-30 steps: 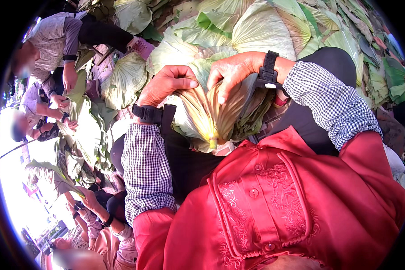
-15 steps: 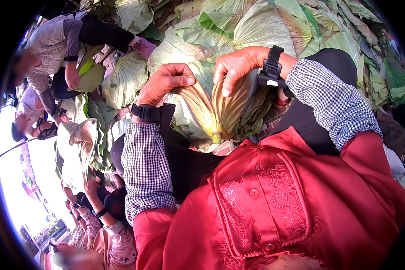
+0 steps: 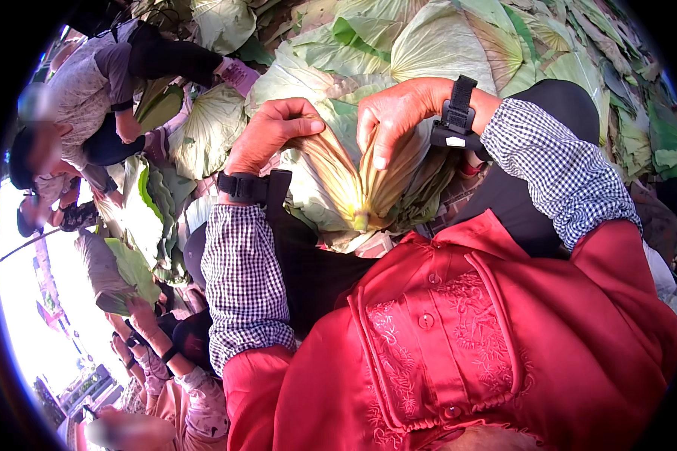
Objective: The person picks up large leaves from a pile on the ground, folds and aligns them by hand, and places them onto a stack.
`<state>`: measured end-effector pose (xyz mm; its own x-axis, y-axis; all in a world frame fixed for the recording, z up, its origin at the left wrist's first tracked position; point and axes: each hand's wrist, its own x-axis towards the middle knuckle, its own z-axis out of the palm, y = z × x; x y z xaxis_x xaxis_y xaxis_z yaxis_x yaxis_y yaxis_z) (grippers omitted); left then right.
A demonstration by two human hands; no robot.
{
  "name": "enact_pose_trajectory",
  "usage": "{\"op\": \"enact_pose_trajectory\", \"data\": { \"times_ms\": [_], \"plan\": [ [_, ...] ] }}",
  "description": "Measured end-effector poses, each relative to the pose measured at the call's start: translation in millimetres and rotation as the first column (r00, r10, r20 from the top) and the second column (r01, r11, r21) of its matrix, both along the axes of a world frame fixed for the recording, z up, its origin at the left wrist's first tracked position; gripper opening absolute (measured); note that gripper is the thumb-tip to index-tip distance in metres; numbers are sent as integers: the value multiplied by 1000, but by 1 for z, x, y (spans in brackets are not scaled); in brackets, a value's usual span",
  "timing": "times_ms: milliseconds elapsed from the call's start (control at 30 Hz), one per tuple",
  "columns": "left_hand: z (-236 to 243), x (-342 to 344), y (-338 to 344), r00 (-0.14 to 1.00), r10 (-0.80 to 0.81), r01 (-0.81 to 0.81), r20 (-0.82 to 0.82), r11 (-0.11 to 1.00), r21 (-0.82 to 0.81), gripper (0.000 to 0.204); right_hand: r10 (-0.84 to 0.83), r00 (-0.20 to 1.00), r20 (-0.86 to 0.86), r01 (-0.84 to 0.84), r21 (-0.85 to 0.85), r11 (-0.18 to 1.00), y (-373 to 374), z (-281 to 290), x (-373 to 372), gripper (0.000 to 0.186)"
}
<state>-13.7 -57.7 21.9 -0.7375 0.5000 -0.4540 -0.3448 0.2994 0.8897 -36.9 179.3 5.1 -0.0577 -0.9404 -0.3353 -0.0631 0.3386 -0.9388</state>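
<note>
the folded dry leaf is pinched shut by the left hand and right hand; tearing is likely if pulled hard

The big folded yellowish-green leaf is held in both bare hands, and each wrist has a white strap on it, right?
Not quite: the head view shows the straps are black, not white. Both the left hand and the right hand do hold the big folded yellowish-green leaf, with a black wrist strap on each wrist.
</note>
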Motion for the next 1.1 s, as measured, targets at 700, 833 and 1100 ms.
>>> {"op": "enact_pose_trajectory", "data": {
  "times_ms": [700,833,1100],
  "plan": [
    [32,25,31,796,-430,386,-427,903,-190,55,-201,980,-5,201,72,977,22,-19,-35,29],
    [19,16,14,908,-334,329,-253,942,-65,63,-360,932,36,357,69,931,27,-19,-37,31],
    [-11,20,35,934,-280,254,-223,957,-138,50,-375,907,-191,372,-50,927,30,-26,-45,29]
  ]
}}
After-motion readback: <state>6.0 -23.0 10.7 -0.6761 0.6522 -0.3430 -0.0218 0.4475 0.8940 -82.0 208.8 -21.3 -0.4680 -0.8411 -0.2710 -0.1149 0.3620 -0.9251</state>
